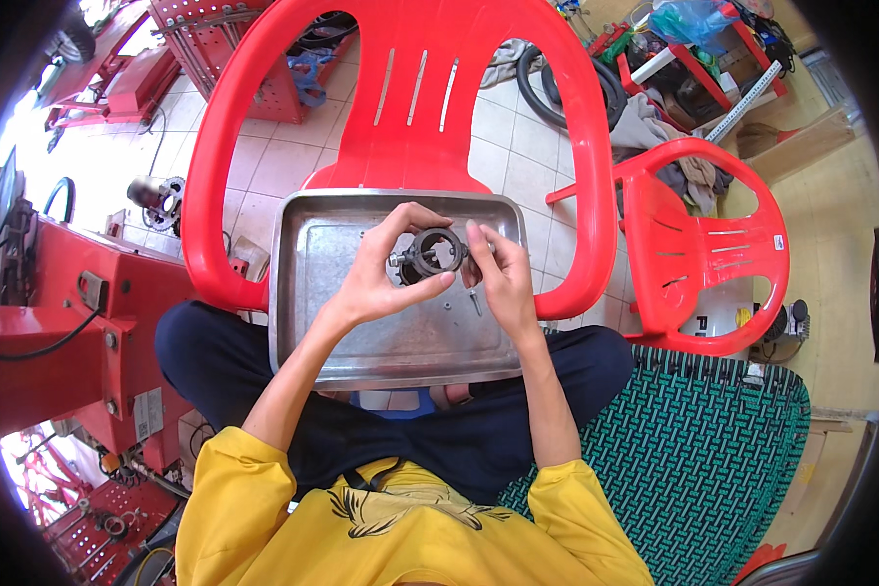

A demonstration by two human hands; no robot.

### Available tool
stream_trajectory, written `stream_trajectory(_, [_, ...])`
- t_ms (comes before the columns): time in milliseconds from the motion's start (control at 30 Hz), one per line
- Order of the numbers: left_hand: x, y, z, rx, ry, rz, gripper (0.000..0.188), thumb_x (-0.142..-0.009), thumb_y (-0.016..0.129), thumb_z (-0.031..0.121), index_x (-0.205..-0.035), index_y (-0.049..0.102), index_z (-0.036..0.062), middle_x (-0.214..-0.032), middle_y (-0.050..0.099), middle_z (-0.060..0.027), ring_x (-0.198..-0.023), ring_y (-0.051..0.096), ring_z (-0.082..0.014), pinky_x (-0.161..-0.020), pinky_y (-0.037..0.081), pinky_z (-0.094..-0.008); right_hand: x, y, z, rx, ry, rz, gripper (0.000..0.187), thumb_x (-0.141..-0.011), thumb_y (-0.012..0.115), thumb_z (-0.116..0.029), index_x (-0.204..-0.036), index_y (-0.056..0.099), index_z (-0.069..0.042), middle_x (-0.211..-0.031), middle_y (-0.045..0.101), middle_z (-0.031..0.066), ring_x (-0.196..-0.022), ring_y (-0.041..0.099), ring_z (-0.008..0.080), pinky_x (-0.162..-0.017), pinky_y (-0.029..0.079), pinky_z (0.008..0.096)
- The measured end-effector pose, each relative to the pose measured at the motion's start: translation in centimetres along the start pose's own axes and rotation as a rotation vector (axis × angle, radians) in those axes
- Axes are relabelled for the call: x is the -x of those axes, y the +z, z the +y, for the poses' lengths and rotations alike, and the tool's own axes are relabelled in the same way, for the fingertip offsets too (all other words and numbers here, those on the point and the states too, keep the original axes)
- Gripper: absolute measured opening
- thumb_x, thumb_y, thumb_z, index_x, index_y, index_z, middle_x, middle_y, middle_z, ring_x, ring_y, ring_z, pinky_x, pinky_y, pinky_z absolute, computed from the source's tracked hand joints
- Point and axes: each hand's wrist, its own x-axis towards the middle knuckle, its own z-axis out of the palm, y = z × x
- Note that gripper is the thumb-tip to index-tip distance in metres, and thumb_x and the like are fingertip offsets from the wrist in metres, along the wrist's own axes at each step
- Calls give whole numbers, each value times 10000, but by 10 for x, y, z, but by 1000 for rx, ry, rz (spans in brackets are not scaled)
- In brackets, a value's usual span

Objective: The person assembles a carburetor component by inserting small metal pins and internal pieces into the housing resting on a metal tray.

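A dark ring-shaped metal part (424, 256) with a round opening and small bolts on its side is held above a shallow metal tray (303, 342). My left hand (386, 262) curls round its left side, thumb below and fingers above. At the ring's right edge, my right hand (499, 271) is closed in a pinch; its fingertips hide whatever small piece they hold. Beneath that hand, a small screw (476, 302) lies in the tray. A tiny round piece (447, 306) rests a little left of the screw.
The tray sits on a red plastic chair (415, 146), between its armrests. Another red chair (703, 244) stands at the right, near a green patterned seat (674, 439). Red machinery (117, 322) borders the left side. A chainring part (161, 202) lies on the tiled floor.
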Motion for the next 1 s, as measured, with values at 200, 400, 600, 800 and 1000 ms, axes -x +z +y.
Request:
stream_trajectory(200, [0,0,-1,24,-12,9,585,-751,816,241,-1224,590,-19,-1107,659,-118,-1065,640,-209,-976,474,-345,1,10,-13,-141,-166,80,285,-1052,603,-284,-914,578,-36,-732,599,3,-685,573,67,-607,427,235])
stream_trajectory(400, [0,4,-2,9,39,23,561,-738,828,245,-1185,615,-20,-1089,664,-132,-1016,647,-233,-917,490,-352,3,-10,-8,98,54,-78,218,-1043,620,-207,-937,565,-24,-824,609,13,-751,611,90,-673,483,255])
stream_trajectory(600, [-1,8,-6,19,29,97,573,-730,841,259,-1172,619,-31,-1037,670,-134,-961,649,-231,-885,494,-339,1,5,-12,-153,-129,65,206,-1045,617,-202,-954,568,-24,-834,602,26,-719,576,84,-641,456,247])
stream_trajectory(800, [0,14,-11,-123,181,130,576,-677,908,316,-1081,648,-3,-961,675,-97,-836,645,-201,-763,503,-318,-1,6,-14,-160,62,98,355,-1031,636,-356,-815,617,-76,-657,546,-38,-582,491,49,-550,360,218])
stream_trajectory(1000, [5,20,-9,-169,184,98,626,-667,932,324,-1102,612,9,-1001,668,-99,-922,657,-210,-852,510,-332,-6,11,1,-360,9,171,294,-984,708,-342,-893,637,-72,-756,583,-35,-632,479,45,-577,350,227])
